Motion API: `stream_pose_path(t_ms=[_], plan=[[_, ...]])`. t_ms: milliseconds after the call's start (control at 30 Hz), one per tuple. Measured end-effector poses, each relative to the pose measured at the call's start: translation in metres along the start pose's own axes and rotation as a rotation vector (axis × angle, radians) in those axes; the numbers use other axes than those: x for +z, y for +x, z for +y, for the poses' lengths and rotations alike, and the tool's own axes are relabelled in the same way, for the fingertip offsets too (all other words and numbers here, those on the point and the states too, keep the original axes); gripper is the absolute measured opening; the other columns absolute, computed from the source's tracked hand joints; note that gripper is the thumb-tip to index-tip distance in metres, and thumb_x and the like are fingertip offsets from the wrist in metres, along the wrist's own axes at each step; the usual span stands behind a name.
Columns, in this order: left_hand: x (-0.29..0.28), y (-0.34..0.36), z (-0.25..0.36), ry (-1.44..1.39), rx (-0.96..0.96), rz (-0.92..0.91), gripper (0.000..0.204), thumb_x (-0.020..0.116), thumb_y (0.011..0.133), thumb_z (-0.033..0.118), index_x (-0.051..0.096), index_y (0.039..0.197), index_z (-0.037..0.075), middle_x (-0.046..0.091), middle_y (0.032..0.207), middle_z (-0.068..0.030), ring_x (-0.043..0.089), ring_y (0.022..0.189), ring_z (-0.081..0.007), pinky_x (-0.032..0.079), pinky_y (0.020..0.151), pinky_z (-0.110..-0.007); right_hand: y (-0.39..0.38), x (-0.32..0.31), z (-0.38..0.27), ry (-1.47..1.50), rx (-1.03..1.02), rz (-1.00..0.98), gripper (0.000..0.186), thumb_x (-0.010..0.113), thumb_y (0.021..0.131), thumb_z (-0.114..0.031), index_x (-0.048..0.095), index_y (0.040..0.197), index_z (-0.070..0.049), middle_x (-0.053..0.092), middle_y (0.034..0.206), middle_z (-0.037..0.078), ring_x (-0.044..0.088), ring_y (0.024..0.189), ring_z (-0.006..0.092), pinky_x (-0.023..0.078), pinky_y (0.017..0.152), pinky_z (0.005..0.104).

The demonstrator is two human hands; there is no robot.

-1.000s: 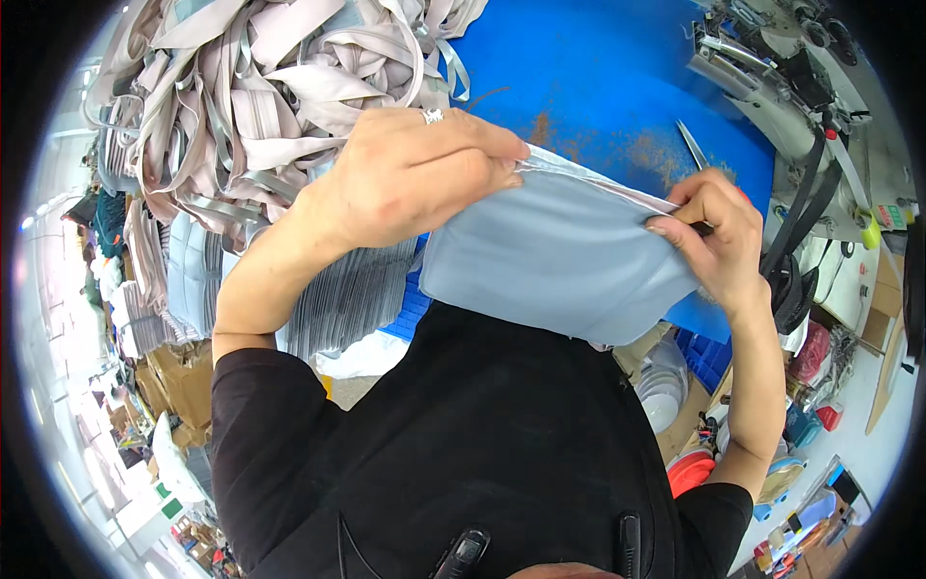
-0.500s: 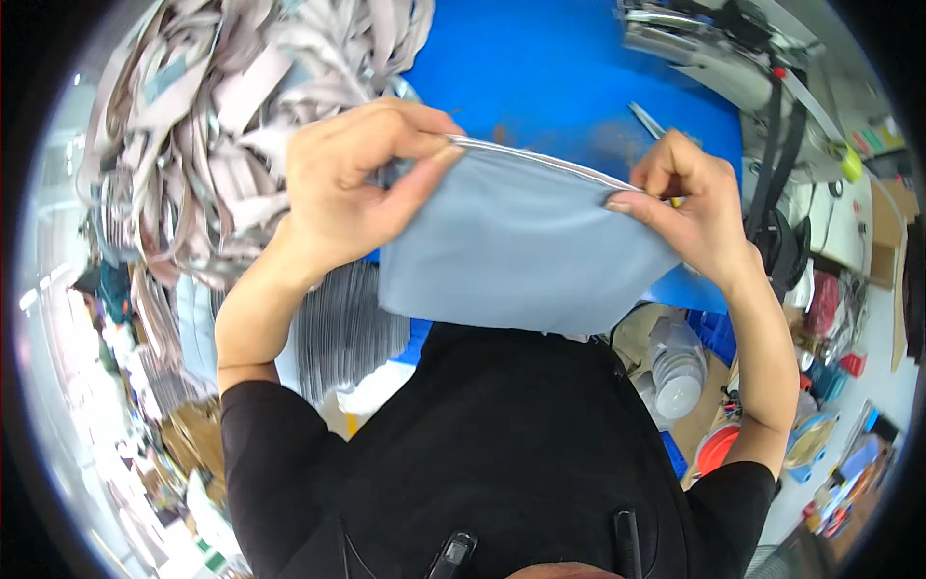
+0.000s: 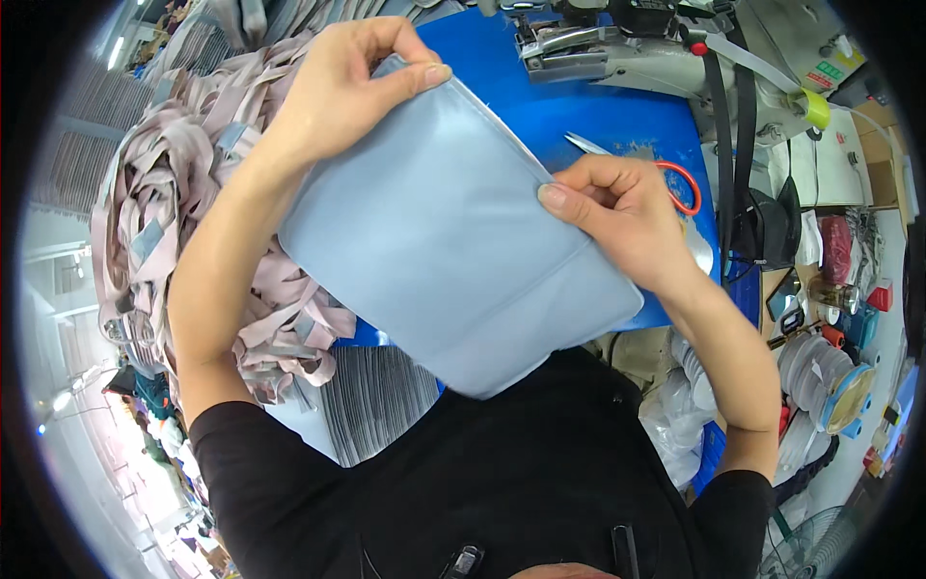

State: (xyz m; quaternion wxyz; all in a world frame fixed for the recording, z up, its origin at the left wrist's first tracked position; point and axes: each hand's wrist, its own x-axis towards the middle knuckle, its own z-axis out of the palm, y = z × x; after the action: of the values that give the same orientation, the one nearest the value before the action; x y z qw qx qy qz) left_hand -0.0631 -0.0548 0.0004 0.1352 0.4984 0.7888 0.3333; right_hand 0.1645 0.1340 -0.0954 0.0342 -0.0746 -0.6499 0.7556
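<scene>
A light blue-grey fabric piece (image 3: 434, 232) hangs between my two hands in front of my chest. It is tilted, its upper edge sloping down to the right, with a faint crease across its lower right part. My left hand (image 3: 371, 82) pinches the upper left corner between thumb and fingers. Farther along the same edge, my right hand (image 3: 622, 207) grips it with thumb and curled fingers. Just beyond my right hand lie scissors with red handles (image 3: 690, 188), partly hidden by that hand. What is behind the fabric cannot be seen.
A blue tabletop (image 3: 482, 58) lies under the work. At its far right stands a sewing machine (image 3: 617, 58). A heap of pinkish and grey fabric strips (image 3: 174, 174) covers the left side. Below it is a stack of grey pieces (image 3: 376, 396). Thread spools (image 3: 810, 372) stand at the right.
The fabric has been raised on the left and now slopes more steeply, showing more of its face. My left hand moved up, my right hand slightly left. The view has shifted too.
</scene>
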Motion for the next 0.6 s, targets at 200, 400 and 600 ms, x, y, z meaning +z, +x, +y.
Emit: stream_pose_path(t_ms=[200, 400, 600], plan=[[0.01, 0.057, -0.036, -0.085, -0.232, -0.129, 0.027, 0.079, 0.093, 0.029, 0.07, 0.095, 0.004, 0.069, 0.09, 0.0008, 0.058, 0.079, -0.004, 0.046, 0.071, -0.024, 0.026, 0.005, 0.011, 0.183, 0.085, 0.142, 0.017, 0.077, 0.096, -0.017, 0.075, 0.092, -0.001, 0.072, 0.08, 0.001, 0.06, 0.069, 0.0031, 0.047, 0.064, 0.0211], [0.019, 0.094, -0.077, -0.406, -0.031, -0.187, 0.031, 0.073, 0.091, 0.005, 0.07, 0.121, -0.001, 0.07, 0.126, -0.0107, 0.064, 0.114, -0.0203, 0.051, 0.098, -0.035, 0.05, 0.004, 0.005, 0.204, 0.133, 0.218, 0.018, 0.076, 0.096, -0.018, 0.075, 0.096, 0.0, 0.073, 0.082, 0.002, 0.062, 0.07, 0.0047, 0.049, 0.065, 0.0221], [0.02, 0.11, -0.089, -0.365, 0.008, -0.169, 0.042, 0.071, 0.089, -0.007, 0.067, 0.13, -0.002, 0.07, 0.128, -0.0075, 0.062, 0.118, -0.0174, 0.049, 0.103, -0.033, 0.06, 0.003, 0.004, 0.269, 0.147, 0.248, 0.021, 0.076, 0.096, -0.02, 0.074, 0.098, 0.001, 0.074, 0.084, 0.004, 0.065, 0.072, 0.0059, 0.051, 0.066, 0.0223]])
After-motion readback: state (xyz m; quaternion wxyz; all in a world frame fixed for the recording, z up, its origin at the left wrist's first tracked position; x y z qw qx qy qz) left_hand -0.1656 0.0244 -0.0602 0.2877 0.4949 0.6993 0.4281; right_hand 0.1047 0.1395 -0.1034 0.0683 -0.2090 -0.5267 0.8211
